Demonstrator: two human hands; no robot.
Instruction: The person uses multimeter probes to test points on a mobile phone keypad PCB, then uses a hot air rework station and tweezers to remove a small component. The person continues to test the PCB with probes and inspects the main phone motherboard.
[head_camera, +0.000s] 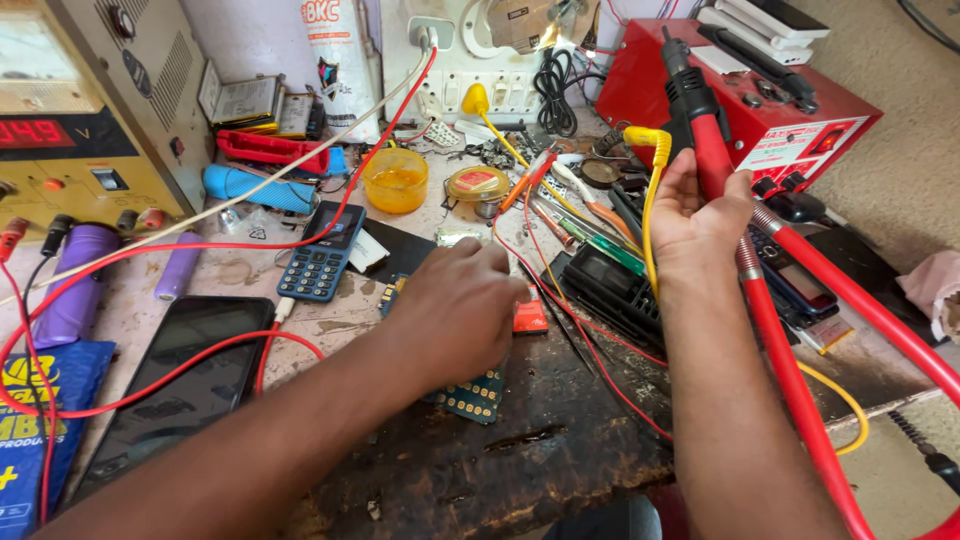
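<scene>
Bench edge: dark, scorched worktop (520, 450) right under the camera, both forearms coming in over it.
Smartphone: a black smartphone (175, 385) lies flat, screen dark, at near left, a thin red wire (200, 355) looping across it.
Left hand: the left hand (455, 315) presses palm down on a green circuit board (470, 397), fingers curled over it; whether they pinch anything underneath, I cannot tell.
Circuit board: flat on the dark worktop, one corner poking out below the hand.
Right hand: the right hand (695, 215) is up, clasped around a red hot-air wand (700, 130), its thick red hose (800, 400) trailing down past the wrist.
Keypad phone: blue keypad phone (322, 252) just beyond the left hand.
Further back: orange flux tub (396, 180), scattered screwdrivers (585, 215).
Rear: beige power supply (85, 110) left, red rework station (770, 95) right.
</scene>
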